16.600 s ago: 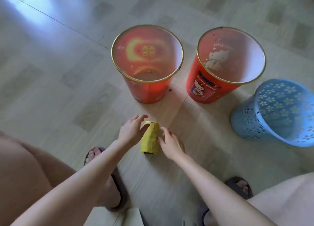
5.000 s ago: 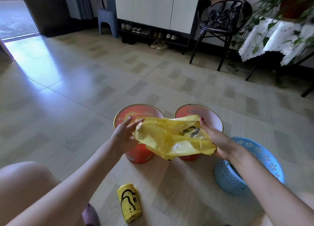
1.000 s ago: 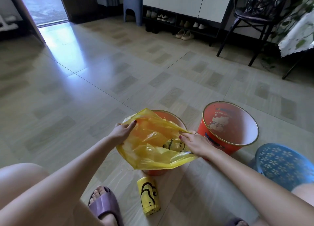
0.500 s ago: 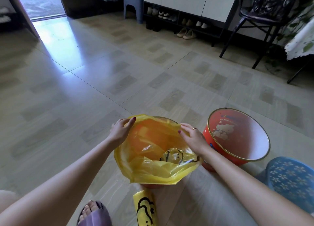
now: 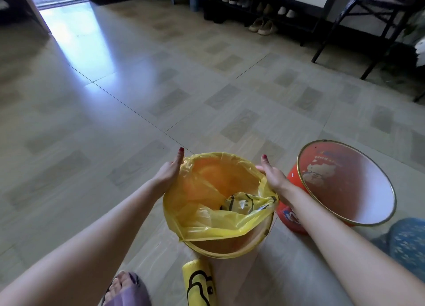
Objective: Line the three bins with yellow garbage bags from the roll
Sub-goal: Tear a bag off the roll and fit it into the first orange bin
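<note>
A person's two bare arms reach from the bottom corners of the frame to a red bin [image 5: 230, 248] standing on the tiled floor [image 5: 138, 87] at lower centre. A yellow garbage bag [image 5: 207, 218] sits in its mouth, the plastic folded over the far rim and both sides while the near edge sags inside, leaving the bin's near rim bare. The left hand [image 5: 169, 173] presses against the bag at the bin's left rim, thumb straight and pointing up the frame; its other fingers are hidden behind the plastic, so how they lie cannot be told. The right hand [image 5: 272, 176] holds the bag at the right rim, thumb raised, fingers tucked over the edge out of sight.

Just right of the lined bin, touching or nearly touching it, stands a second red bin [image 5: 345, 186] with a cartoon cat printed inside and no bag in it. A blue perforated bin [image 5: 409, 243] shows at the right edge, lower down. The roll of yellow bags [image 5: 199, 282], printed with a black duck face, lies on the floor at bottom centre, just below the lined bin. A foot in a purple slipper [image 5: 127, 292] shows at lower left. Shoes [image 5: 262, 26] line a low rack along the top, beside a dark chair [image 5: 368, 18] at upper right.
</note>
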